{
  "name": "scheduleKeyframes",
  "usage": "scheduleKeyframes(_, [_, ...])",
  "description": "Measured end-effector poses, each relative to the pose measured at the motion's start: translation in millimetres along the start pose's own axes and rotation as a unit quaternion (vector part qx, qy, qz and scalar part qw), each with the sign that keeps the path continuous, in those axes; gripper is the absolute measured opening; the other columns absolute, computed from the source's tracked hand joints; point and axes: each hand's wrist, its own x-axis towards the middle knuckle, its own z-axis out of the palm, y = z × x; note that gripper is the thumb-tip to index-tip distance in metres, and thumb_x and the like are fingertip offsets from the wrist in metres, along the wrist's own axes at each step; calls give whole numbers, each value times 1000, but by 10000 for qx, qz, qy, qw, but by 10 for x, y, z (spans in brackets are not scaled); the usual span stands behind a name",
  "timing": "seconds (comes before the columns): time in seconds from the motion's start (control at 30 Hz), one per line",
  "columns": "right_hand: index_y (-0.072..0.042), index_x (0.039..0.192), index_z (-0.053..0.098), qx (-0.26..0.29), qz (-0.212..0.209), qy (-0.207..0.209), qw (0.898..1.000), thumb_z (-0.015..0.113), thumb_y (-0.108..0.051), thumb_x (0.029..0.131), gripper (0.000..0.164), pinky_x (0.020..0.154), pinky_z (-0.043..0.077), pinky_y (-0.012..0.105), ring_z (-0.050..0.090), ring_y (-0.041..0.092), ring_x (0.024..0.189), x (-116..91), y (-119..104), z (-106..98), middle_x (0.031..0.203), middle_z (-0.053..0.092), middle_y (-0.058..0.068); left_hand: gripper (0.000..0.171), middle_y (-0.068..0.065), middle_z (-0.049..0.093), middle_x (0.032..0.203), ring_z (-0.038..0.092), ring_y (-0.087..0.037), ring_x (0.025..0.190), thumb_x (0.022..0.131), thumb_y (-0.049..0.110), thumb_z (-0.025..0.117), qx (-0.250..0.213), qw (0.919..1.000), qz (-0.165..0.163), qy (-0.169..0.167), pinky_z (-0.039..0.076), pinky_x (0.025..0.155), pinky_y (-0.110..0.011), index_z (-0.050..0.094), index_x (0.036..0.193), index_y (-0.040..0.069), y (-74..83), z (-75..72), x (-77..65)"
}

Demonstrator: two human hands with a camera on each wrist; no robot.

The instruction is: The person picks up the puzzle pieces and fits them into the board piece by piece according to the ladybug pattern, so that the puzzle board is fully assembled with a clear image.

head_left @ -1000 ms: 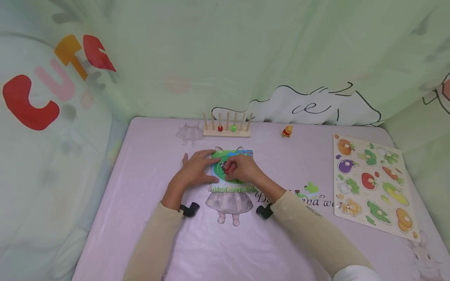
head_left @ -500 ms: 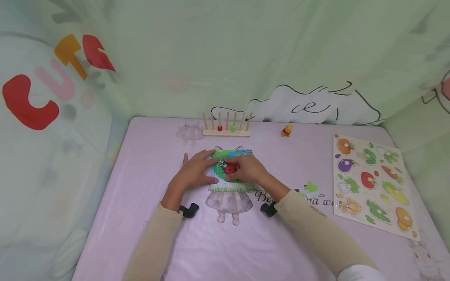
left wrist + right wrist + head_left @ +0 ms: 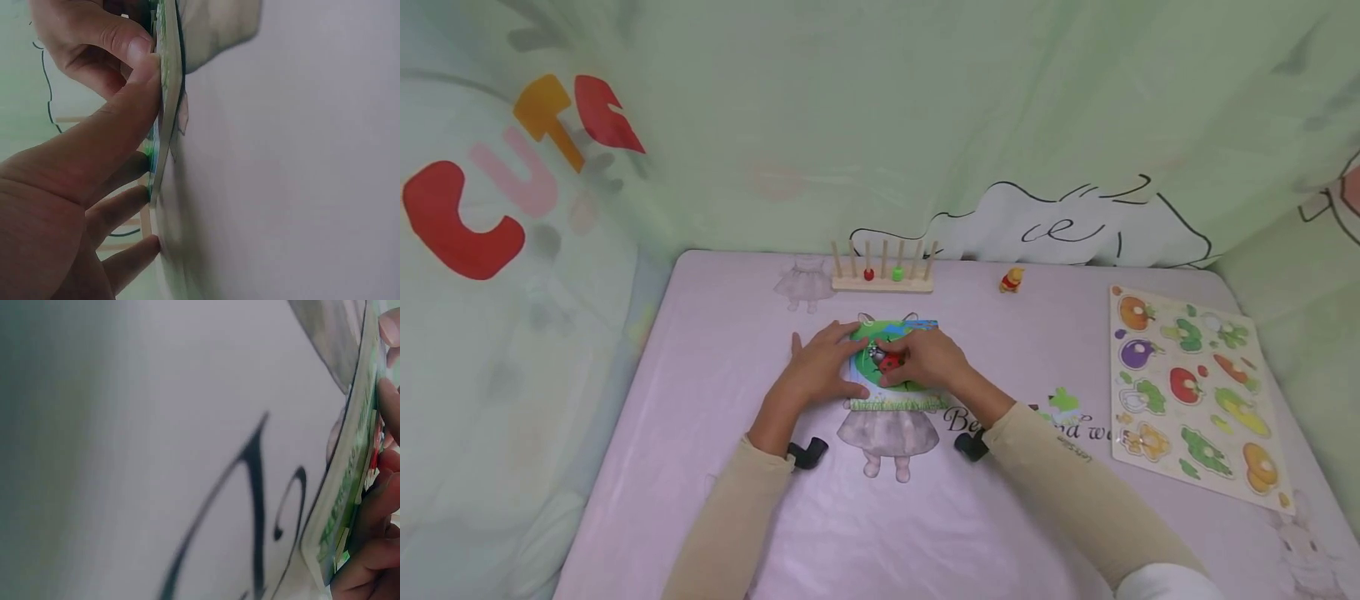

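Note:
A small green picture puzzle board [image 3: 861, 400] lies on the table in the head view, with a red ladybug puzzle piece [image 3: 891, 362] at its middle. My left hand [image 3: 822, 363] rests on the board's left side, fingers spread and straight; in the left wrist view its thumb [image 3: 134, 87] touches the board's face. My right hand [image 3: 931, 358] pinches the ladybug piece between thumb and index finger. In the right wrist view, curled fingers [image 3: 378, 506] sit over the board, and only a bit of red shows between them.
Behind the board stands a wooden peg rack [image 3: 883, 284] with a red and a green bead. A small bear figure [image 3: 1011, 280] is to its right. A vegetable puzzle board [image 3: 1195, 392] lies at the far right. A green piece [image 3: 1063, 402] lies near my right sleeve.
My right thumb and index finger have spread wider, so more of the ladybug piece shows between them. My left hand has stayed on the board with hardly any movement.

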Motion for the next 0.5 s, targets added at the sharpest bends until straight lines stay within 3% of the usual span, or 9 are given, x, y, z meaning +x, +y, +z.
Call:
scheduleKeyframes(0.33, [-37,136,63,-93,269,62,9996,88,-52,73,70,58,41,27,63,31,114,11,-29,4,138,65,13,86,5,29,169,18,-27,159,80,49,85,25,10000,24,8,6,114,-81,48,154,27,-9,11,-17])
scheduleKeyframes(0.4, [-36,136,63,-51,246,53,9997,88,-52,73,70,61,43,28,63,31,116,13,-20,0,139,64,13,86,5,29,168,19,-27,159,79,50,85,36,10000,9,16,6,114,-81,48,154,27,-4,8,-12])
scheduleKeyframes(0.5, [-34,138,62,18,113,27,9999,88,-51,74,70,75,51,33,60,31,125,12,6,-5,139,64,10,86,5,30,168,20,-28,159,78,50,85,63,10000,-6,16,7,114,-82,49,153,26,12,2,-4])
